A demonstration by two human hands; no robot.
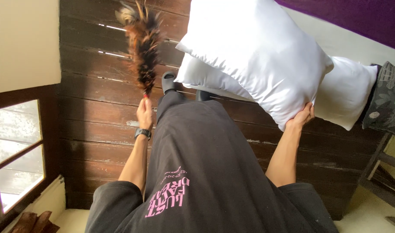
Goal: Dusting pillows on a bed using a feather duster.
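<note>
My left hand (144,113) grips the handle of a brown and black feather duster (142,47), whose feathers point away from me over the dark wooden floor (89,86). A black watch (142,133) sits on that wrist. My right hand (301,117) holds the lower corner of a large white pillow (257,56), lifted off a second white pillow (350,88) that lies on the bed. My dark clothing and dark shoes (168,81) fill the middle of the view.
A purple bed cover (357,17) and a dark patterned cushion (385,101) lie at the right. A window with a wooden frame (16,146) is at the left, under a cream wall (25,39). A wooden frame (385,172) stands at the lower right.
</note>
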